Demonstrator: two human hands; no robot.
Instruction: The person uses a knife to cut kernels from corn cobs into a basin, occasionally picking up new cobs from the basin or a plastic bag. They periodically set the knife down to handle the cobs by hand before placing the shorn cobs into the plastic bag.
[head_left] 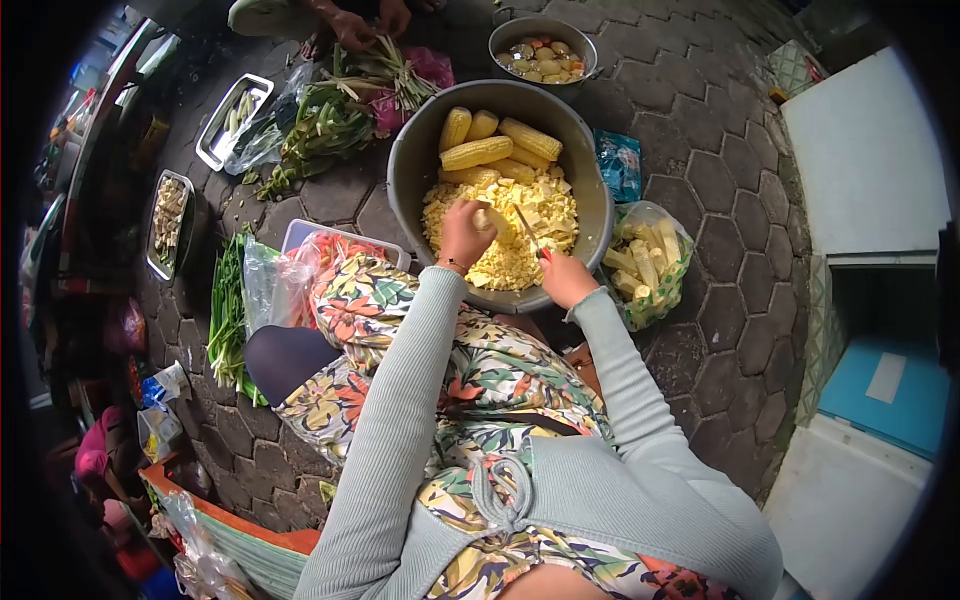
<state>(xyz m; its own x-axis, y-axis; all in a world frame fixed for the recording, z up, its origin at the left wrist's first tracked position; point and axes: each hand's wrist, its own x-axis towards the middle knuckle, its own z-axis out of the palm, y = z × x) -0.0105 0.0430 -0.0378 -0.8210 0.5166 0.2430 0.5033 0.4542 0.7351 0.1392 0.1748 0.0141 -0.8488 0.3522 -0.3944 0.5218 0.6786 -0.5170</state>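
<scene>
My left hand (pixel 467 232) is closed around a corn cob (pixel 492 222) over a large grey basin (pixel 402 165). In my right hand (pixel 569 280) is a knife (pixel 526 226) with a red handle, its blade pointing up and left beside the cob. Cut yellow corn kernels (pixel 500 268) fill the near part of the basin under both hands. Several whole peeled corn cobs (pixel 476 153) lie at its far side. Stripped cobs (pixel 645 262) sit in a plastic bag right of the basin. Part of the held cob is hidden by my left fingers.
A pot of potatoes (pixel 545 72) stands behind the basin, and a blue packet (pixel 618 165) lies to its right. Leafy greens (pixel 318 130), metal trays (pixel 168 222), a plastic tub (pixel 300 232) and green onions (pixel 228 310) are leftward. Another person's hands (pixel 355 28) handle stalks at the top.
</scene>
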